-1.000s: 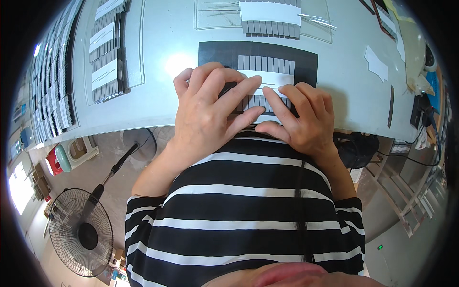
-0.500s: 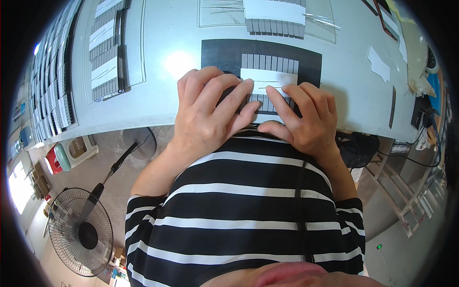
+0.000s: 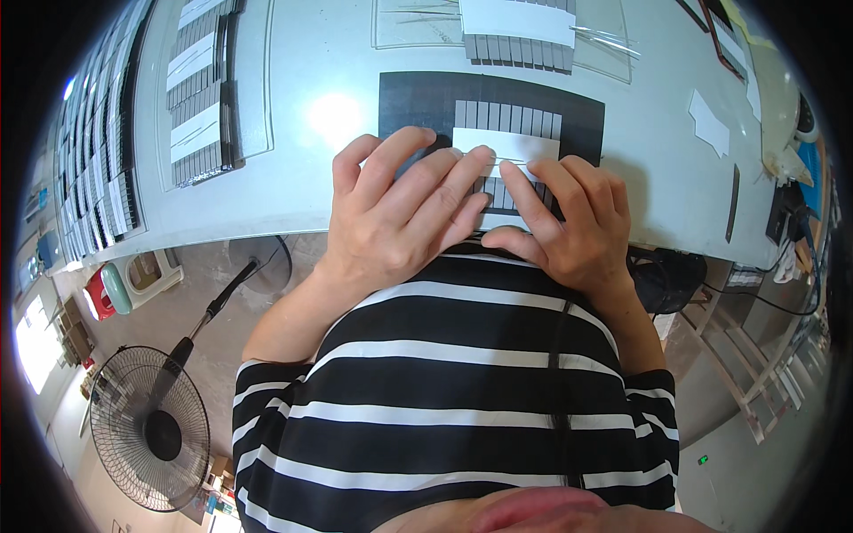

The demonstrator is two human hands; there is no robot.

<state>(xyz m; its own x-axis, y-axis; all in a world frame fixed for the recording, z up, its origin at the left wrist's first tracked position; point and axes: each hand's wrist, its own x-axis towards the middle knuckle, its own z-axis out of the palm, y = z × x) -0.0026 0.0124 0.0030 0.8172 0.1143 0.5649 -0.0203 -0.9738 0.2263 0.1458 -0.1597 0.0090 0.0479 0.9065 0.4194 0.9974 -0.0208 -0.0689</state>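
Observation:
A row of narrow grey strips [image 3: 506, 117] with a white band [image 3: 524, 144] across its middle lies in front of me on a dark sheet [image 3: 413, 99]. Thin dark lines, perhaps fine wires, show on the band between my fingertips. My left hand [image 3: 386, 218] reaches in with its fingers stretched, the index fingertip resting on the band's left part. From the other side, my right hand [image 3: 577, 209] touches the band with a straight index finger, its thumb spread apart near the table edge. The fingers hide part of the lower strips.
A similar banded stack [image 3: 520, 49] lies beyond on a clear plate, with thin wires [image 3: 609, 40] beside it. More stacks [image 3: 197, 133] stand at left. A white paper piece [image 3: 708, 124] and a dark thin strip [image 3: 732, 204] lie at right. A fan [image 3: 151, 431] stands at lower left.
My left index fingertip has slid right along the white band, closer to the right index finger. My right hand has hardly moved. The whole table view has shifted slightly right.

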